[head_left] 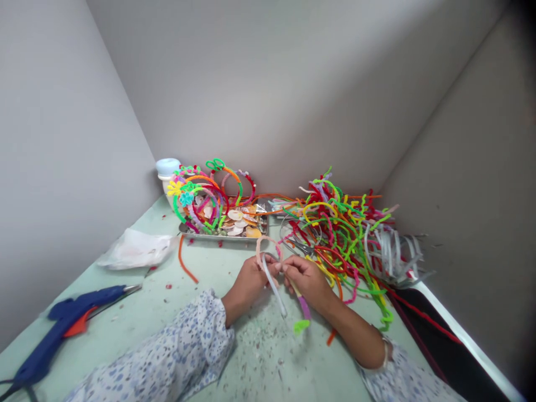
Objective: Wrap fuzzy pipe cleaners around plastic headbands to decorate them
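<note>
Both my hands meet at the middle of the pale green table (268, 357). My left hand (250, 281) is closed on a thin white plastic headband (274, 287) that slants down toward me. My right hand (305, 280) pinches a pale pink pipe cleaner (267, 243), which loops up above my fingers and wraps the band. A purple pipe cleaner with a green tip (302, 315) hangs below my right hand.
A metal tray (218, 236) with finished colourful headbands (207, 192) and paper shapes stands behind, beside a white jar (167, 170). A heap of loose pipe cleaners (339, 229) and bare white bands (393, 254) lies right. A blue glue gun (67, 321) and plastic bag (136, 248) lie left.
</note>
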Available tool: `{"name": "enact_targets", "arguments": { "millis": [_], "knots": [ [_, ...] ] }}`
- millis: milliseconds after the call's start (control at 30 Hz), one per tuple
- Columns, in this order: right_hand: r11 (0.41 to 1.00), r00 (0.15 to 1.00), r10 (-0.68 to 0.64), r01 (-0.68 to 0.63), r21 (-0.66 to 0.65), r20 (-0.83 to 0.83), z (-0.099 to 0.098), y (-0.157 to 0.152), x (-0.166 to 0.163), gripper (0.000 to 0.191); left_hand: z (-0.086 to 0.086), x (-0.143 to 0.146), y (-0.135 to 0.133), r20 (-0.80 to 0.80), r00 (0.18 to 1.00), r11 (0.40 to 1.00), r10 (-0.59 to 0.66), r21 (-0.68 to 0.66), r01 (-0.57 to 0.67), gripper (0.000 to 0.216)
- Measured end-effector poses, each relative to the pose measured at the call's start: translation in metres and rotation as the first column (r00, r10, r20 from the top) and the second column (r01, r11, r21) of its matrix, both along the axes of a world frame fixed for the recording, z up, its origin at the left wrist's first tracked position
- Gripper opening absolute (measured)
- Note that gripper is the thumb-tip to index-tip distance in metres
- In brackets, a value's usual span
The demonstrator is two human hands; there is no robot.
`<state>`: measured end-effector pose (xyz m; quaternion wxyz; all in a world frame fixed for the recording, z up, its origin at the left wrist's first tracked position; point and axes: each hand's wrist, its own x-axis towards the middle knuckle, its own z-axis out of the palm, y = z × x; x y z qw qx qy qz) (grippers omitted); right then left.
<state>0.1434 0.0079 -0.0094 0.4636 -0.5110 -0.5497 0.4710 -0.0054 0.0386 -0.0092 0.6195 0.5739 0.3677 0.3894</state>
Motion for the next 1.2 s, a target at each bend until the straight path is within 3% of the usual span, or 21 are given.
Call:
{"name": "enact_targets", "arguments": {
  "millis": [133, 300, 533, 733, 900, 1067, 1200],
  "knots": [
    [0.999, 0.998, -0.013, 0.01, 0.053, 0.063, -0.002, 0.0, 0.0, 0.018, -0.004, -0.001, 0.002, -0.019, 1.0, 0.998, 0.005, 0.06, -0.004, 0.028],
    [0.998, 0.995, 0.0, -0.006, 0.059, 0.097, -0.001, -0.002, -0.001, 0.018, 0.006, -0.005, -0.002, -0.018, 0.998, 0.995, 0.063, 0.073, -0.061, 0.038],
    [0.998, 0.995, -0.041, 0.037, 0.049, 0.089, -0.001, -0.001, -0.001, 0.016, 0.012, -0.004, -0.005, 0.212, 0.961, 0.982, 0.179, 0.02, -0.187, 0.045],
    [0.997, 0.994, -0.062, 0.057, 0.049, 0.095, -0.001, -0.001, -0.001, 0.015, 0.01, -0.007, -0.004, 0.319, 0.924, 0.973, 0.212, 0.02, -0.23, 0.066],
    [0.992, 0.988, -0.109, 0.101, 0.077, 0.107, -0.003, 0.0, 0.0, 0.017, 0.004, -0.007, -0.001, 0.196, 0.938, 0.953, 0.285, 0.051, -0.3, 0.035],
    [0.987, 0.984, -0.116, 0.099, 0.125, 0.138, -0.001, 0.0, 0.001, 0.019, -0.002, -0.001, 0.003, -0.043, 0.993, 0.989, 0.113, 0.099, -0.108, 0.02],
    [0.984, 0.977, -0.102, 0.071, 0.165, 0.186, -0.001, -0.003, -0.001, 0.019, 0.0, 0.0, 0.002, -0.132, 0.985, 0.985, 0.109, 0.149, -0.089, 0.019]
  ]
}}
